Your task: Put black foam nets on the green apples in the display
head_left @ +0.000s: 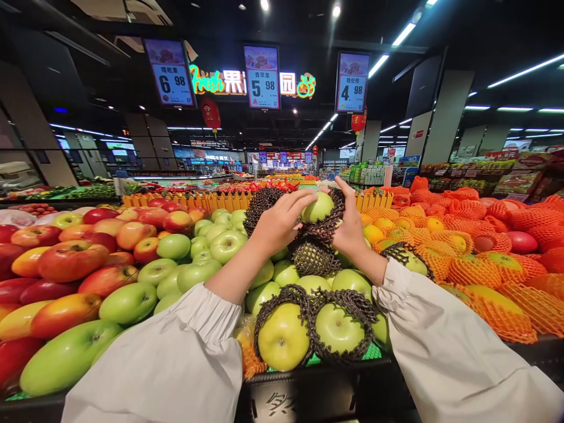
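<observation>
Over the display, a green apple (319, 207) is partly wrapped in a black foam net (324, 229), its bare skin facing me. My left hand (279, 223) grips it from the left, with fingers bent over its top. On the other side, my right hand (350, 226) holds the netted edge, fingers pointing up and thumb partly hidden. Just below the hands is another apple fully covered by a dark net (314, 258). At the front edge are two green apples ringed by dark nets, a yellowish one (283, 338) and a paler one (339, 329).
Red apples (73, 260) pile up on the left beside loose green apples (228, 245). Oranges in orange nets (467, 264) fill the right. A low yellow fence (220, 202) runs behind. The stand's black front edge (317, 376) is nearest me. Price screens (262, 76) hang overhead.
</observation>
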The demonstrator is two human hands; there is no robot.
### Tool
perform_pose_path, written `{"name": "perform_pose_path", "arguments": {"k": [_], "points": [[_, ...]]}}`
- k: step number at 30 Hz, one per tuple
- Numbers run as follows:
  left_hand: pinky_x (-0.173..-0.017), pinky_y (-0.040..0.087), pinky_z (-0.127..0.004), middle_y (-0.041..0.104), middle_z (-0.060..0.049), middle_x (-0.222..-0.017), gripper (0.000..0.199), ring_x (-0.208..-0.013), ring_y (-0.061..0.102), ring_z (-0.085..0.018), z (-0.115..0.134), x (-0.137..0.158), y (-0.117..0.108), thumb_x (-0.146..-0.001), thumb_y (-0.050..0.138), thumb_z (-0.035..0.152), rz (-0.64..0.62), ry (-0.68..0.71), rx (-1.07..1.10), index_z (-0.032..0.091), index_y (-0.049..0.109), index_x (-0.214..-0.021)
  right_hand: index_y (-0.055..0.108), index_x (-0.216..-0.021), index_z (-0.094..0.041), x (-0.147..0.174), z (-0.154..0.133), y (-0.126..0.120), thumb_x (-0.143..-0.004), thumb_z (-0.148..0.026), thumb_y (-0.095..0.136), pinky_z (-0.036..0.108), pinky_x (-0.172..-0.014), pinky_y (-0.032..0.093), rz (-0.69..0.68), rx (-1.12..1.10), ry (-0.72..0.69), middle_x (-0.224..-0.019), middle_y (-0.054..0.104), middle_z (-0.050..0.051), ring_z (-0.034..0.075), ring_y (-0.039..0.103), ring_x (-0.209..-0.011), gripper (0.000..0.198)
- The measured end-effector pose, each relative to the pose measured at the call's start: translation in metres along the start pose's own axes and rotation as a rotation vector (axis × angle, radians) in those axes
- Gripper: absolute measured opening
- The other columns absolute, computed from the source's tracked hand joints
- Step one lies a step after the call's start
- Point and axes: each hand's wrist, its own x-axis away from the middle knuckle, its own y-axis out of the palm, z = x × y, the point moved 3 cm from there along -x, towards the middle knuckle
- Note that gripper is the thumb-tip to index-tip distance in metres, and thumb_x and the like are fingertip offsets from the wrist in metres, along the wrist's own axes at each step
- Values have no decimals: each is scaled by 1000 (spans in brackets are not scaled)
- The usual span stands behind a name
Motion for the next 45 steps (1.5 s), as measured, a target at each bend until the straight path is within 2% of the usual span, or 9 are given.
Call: {"name": "perform_pose_path", "arguments": {"k": [7, 14, 22, 26, 29, 34, 40, 43, 45], "points": [[-98, 55, -45, 65, -12, -123, 17, -116, 61, -25, 5, -6, -10, -95, 61, 23, 186, 27, 52, 20, 56, -110, 16, -162, -30, 1, 1, 0, -85, -32, 69, 56, -117, 47, -3, 123, -81, -163, 40, 8, 36, 49, -143, 94], [-103, 51, -49, 57, -15, -139, 14, -125, 55, -28, 20, -10, -12, -91, 69, 29, 67, 154, 89, 19, 60, -96, 11, -163, -34, 2, 2, 1, -86, -30, 69, 61, -110, 52, -50, 142, -109, -168, 32, 5, 39, 51, -140, 97], [-100, 52, -46, 62, -13, -132, 7, -120, 56, -27, 18, -9, -8, -94, 64, 24, 106, 193, 25, 18, 62, -90, 18, -162, -30, 1, 2, 1, -83, -44, 75, 63, -113, 48, -6, 107, -95, -166, 34, 9, 42, 47, -142, 99], [-96, 52, -42, 65, -14, -123, 7, -113, 58, -24, 16, -10, -8, -99, 51, 17, 179, 58, -14, 17, 57, -95, 17, -162, -34, 0, 2, 2, -79, -42, 78, 59, -107, 54, 3, 65, -19, -160, 45, 9, 38, 59, -131, 103], [-95, 50, -43, 65, -15, -120, 7, -112, 58, -26, 10, -9, -8, -100, 47, 18, 220, -115, -37, 18, 53, -97, 15, -161, -35, -1, 4, 2, -75, -41, 81, 57, -111, 52, 44, 48, -11, -162, 41, 7, 35, 57, -136, 109], [-95, 49, -45, 63, -15, -115, 1, -112, 59, -28, 3, -6, -5, -95, 50, 20, 95, -299, 43, 19, 50, -95, 14, -161, -32, 0, 5, 0, -72, -31, 79, 55, -116, 48, 44, 95, -65, -167, 32, 7, 35, 48, -145, 111], [-101, 52, -44, 62, -15, -136, 49, -121, 62, -26, 10, -3, -4, -95, 57, 43, -67, -320, 352, 19, 44, -136, 12, -162, -31, 3, 0, 0, -77, -19, 66, 61, -117, 46, -37, 176, -273, -164, 38, 7, 37, 45, -146, 101], [-106, 49, -46, 64, -15, -138, 61, -124, 62, -29, 10, -4, -5, -88, 66, 50, -102, -375, 374, 19, 47, -137, 7, -163, -33, 4, 0, 1, -79, -18, 63, 60, -113, 51, -60, 211, -373, -163, 40, 6, 36, 49, -142, 102], [-98, 53, -46, 67, -14, -133, 62, -110, 68, -29, 10, -4, -4, -85, 66, 52, -128, -448, 400, 18, 52, -134, 5, -163, -33, 4, 1, 1, -79, -16, 62, 58, -110, 54, -68, 229, -381, -164, 40, 5, 36, 52, -139, 104]]}}
